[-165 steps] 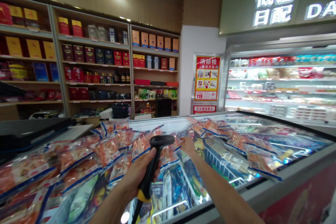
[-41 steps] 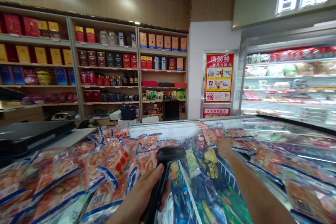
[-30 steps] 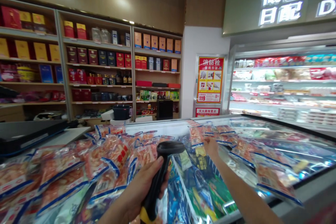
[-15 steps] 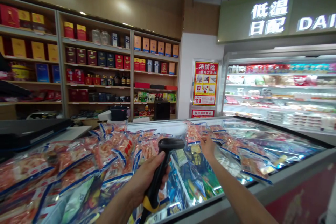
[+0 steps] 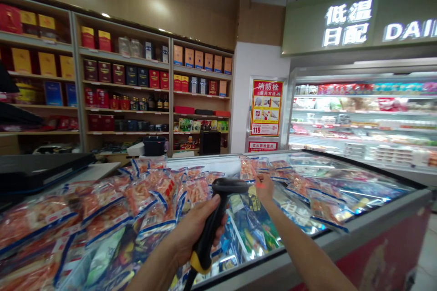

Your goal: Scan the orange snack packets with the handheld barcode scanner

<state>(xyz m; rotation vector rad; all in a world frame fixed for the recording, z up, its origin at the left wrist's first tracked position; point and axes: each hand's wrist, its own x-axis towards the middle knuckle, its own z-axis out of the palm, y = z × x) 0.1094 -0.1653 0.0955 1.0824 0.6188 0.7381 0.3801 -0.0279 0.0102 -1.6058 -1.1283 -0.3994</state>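
A black barcode scanner point(image 5: 211, 223) with a yellow butt end is wrapped in my left hand point(image 5: 194, 225), its head angled to the right. Beyond the scanner head, my right hand point(image 5: 265, 189) is closed, its fingers drawn together at the right edge of a clear bag of orange-pink frozen food point(image 5: 246, 169). A red glow falls on those fingers. Whether they pinch the bag or something small I cannot tell. Many similar blue-edged bags point(image 5: 164, 191) lie heaped on the left part of the freezer, around and beyond my left hand.
A chest freezer point(image 5: 307, 248) with a glass top spans the front, holding blue and green packets point(image 5: 254, 232). More bags point(image 5: 324, 202) lie on the glass at right. A black tray-like object point(image 5: 41, 173) stands at left. Behind are shelves of boxes point(image 5: 124, 75) and a lit fridge point(image 5: 362, 120).
My left hand has brought the scanner slightly right, closer to my right hand. A red glow now shows on the right fingers. The right hand has shifted a little left.
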